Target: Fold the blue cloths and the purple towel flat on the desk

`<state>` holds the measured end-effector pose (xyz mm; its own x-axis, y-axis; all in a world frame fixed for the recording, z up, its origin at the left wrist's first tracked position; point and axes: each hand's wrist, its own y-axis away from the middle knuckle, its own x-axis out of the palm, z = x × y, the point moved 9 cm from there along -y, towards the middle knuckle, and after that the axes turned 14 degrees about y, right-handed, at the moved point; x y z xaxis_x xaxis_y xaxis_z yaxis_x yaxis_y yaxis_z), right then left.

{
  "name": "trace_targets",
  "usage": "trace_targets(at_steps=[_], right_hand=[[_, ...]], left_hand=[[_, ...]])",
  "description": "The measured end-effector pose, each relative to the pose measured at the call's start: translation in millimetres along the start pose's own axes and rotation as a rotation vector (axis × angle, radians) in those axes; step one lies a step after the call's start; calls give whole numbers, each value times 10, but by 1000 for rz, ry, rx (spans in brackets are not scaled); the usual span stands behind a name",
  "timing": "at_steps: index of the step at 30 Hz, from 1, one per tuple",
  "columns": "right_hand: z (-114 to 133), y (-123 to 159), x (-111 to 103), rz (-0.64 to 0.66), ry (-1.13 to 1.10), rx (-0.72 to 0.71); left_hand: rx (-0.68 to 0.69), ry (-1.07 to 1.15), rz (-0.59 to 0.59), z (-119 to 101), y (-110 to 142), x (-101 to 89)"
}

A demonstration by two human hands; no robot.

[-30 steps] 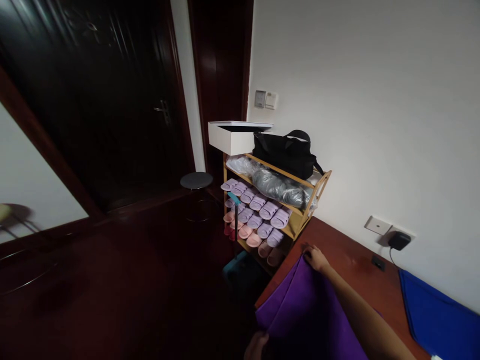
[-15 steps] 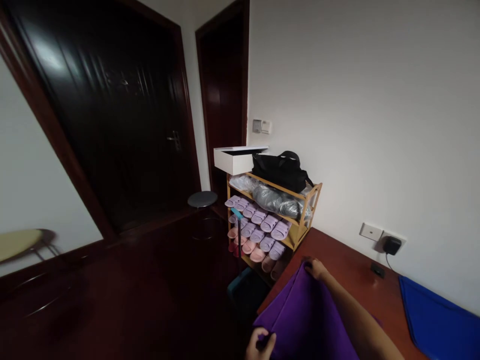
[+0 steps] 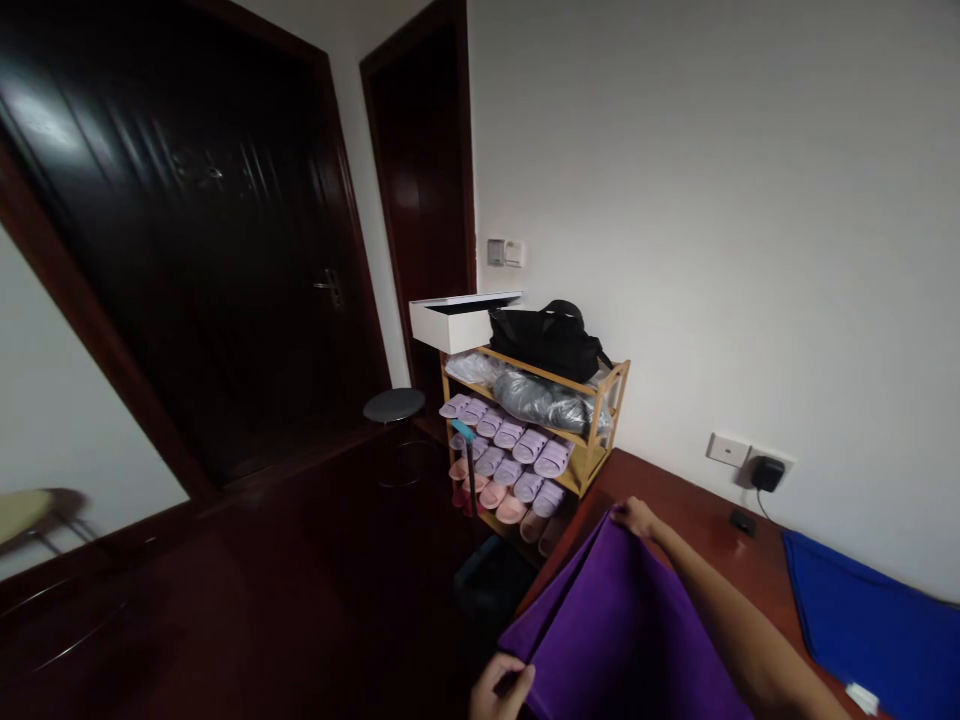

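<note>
A purple cloth (image 3: 622, 620) with a folded edge is stretched between my two hands over the near end of the reddish-brown table (image 3: 675, 490). At its lower left corner, my left hand (image 3: 501, 688) pinches the edge between thumb and fingers. My right hand (image 3: 636, 518) is closed on the far upper corner, its forearm reaching across from the lower right. The cloth's lower part runs out of view at the bottom. A flat blue cloth (image 3: 870, 610) lies to the right on the table, with a small white item (image 3: 862, 697) at its near edge.
Beyond the table stands a wooden shoe rack (image 3: 592, 465) full of lilac and pink slippers, topped by a black bag (image 3: 547, 340) and a white box (image 3: 450, 328). A dustpan (image 3: 491, 580) stands beside it. Round stools (image 3: 394, 404) are farther left. A black plug (image 3: 768, 472) is in the wall.
My left hand has risen into fuller view, pinching the purple cloth's edge. My right hand keeps its hold on the far corner. The camera view has tilted and shifted slightly.
</note>
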<state>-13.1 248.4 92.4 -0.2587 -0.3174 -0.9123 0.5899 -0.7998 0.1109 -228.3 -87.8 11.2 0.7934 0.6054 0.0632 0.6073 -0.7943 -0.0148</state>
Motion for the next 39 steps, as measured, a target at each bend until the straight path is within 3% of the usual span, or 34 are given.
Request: trace_targets(at_steps=[5, 11, 16, 21, 24, 28, 34, 39], right_hand=[[133, 721, -1011, 12, -161, -161], [273, 2204, -2127, -55, -286, -254], [282, 3293, -2694, -224, -323, -166], [171, 4070, -2942, -362, -427, -63], [95, 4398, -2970, -413, -460, -13], [-24, 4672, -2905, -447, -523, 22], [-127, 4839, -2744, -439, -593, 27], [-154, 4896, -2677, -450, -603, 24]], left_hand=[[165, -78, 36, -908, -1, -32], [474, -243, 149, -2158, 136, 70], [686, -192, 242, -3059, 324, 326], [760, -213, 407, -3694, 517, 708], [781, -218, 514, -3895, 602, 925], [703, -99, 618, -3902, 584, 1122], [527, 113, 657, -3702, 505, 1218], [540, 215, 646, -3744, 563, 1224]])
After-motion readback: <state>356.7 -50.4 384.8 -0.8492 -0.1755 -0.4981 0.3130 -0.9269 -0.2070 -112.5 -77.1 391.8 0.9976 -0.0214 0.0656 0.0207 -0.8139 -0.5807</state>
